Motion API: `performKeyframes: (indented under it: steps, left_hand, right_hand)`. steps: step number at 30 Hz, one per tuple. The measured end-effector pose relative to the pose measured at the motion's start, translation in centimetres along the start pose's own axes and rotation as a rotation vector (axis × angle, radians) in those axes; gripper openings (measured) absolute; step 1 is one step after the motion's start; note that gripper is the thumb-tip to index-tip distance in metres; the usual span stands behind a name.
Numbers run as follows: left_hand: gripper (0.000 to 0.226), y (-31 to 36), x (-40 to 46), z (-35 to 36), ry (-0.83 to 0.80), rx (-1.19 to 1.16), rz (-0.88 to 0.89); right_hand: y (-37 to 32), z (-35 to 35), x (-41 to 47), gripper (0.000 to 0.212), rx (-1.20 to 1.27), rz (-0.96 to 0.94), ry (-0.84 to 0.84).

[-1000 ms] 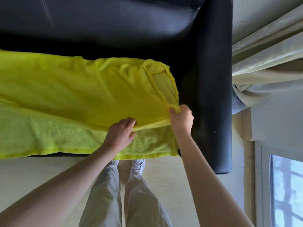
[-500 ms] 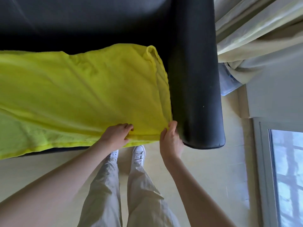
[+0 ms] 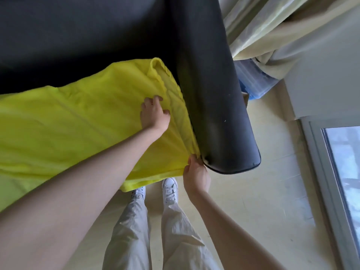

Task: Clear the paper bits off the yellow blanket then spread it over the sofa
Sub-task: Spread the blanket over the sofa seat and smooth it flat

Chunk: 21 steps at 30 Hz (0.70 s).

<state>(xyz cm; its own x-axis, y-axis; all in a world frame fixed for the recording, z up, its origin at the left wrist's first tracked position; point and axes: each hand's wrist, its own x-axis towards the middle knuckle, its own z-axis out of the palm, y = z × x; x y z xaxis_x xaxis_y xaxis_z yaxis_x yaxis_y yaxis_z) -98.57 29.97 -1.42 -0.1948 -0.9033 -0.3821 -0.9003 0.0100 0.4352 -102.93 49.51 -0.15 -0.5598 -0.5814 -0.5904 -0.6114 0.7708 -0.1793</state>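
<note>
Yellow blanket spread on sofa seat. Left hand flat, fingers spread, pressing blanket. Right hand pinches blanket corner beside armrest. No legible writing.

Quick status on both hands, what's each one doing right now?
Left hand: open, palm pressed flat on the yellow blanket.
Right hand: closed, pinching the blanket's corner beside the sofa armrest.
</note>
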Motion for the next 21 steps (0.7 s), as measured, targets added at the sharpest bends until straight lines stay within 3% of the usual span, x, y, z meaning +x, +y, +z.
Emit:
performKeyframes:
  steps: [8, 13, 16, 19, 21]
  left_hand:
    - [0.047, 3.2, 8.5, -1.5, -0.096, 0.222, 0.045]
    - [0.05, 4.4, 11.1, -1.8, -0.132, 0.318, -0.062]
    - [0.048, 5.4, 12.0, -2.1, -0.047, 0.258, -0.035]
    - [0.046, 6.7, 12.9, -2.7, 0.085, 0.063, 0.038]
    - [0.045, 7.9, 13.6, -2.9, 0.069, -0.087, 0.059]
  right_hand:
    - [-0.1, 0.7, 0.4, 0.032, 0.115, 0.126, -0.061]
    - [-0.4, 0.8, 0.6, 0.028, 0.175, 0.192, -0.059]
    - [-0.8, 0.8, 0.7, 0.026, 0.188, 0.203, -0.034]
    - [-1.3, 1.0, 0.3, 0.029, 0.171, 0.175, 0.096]
    - [-1.9, 1.1, 0.0, 0.038, 0.14, 0.189, 0.139]
